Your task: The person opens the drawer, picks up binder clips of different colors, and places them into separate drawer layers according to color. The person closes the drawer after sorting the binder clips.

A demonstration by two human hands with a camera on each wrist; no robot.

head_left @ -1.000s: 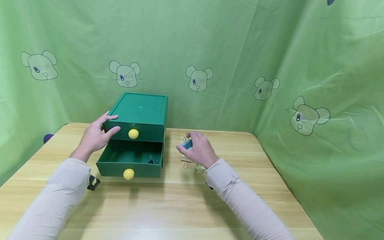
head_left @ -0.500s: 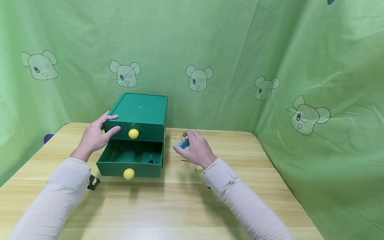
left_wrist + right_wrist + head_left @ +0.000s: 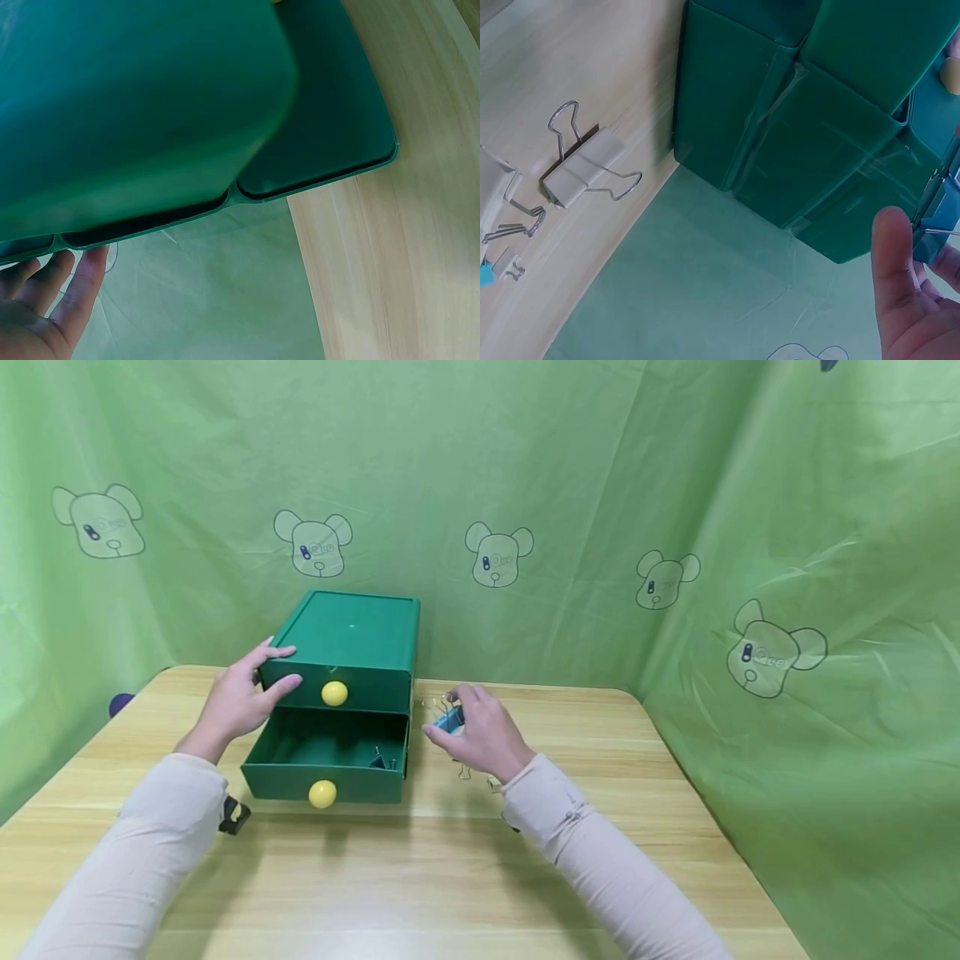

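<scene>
The work is judged to be only partly done. The lower drawer of the green cabinet is pulled out, and a dark clip is seen inside it near the right wall, with what looks like a smaller one beside it; the upper drawer is left closed. A blue clip is gripped between the thumb and fingers of the right hand; it is held above the table, outside the drawer and to the right of the cabinet. Whether more than one clip is held cannot be told. The left hand is rested, fingers extended, on the cabinet's left front corner, with the thumb laid against the upper drawer's front. More is judged to be left: in the right wrist view a white clip, a second pale clip and a small clip are seen on the table, while a light-blue piece is cut off by the edge and cannot be identified.
</scene>
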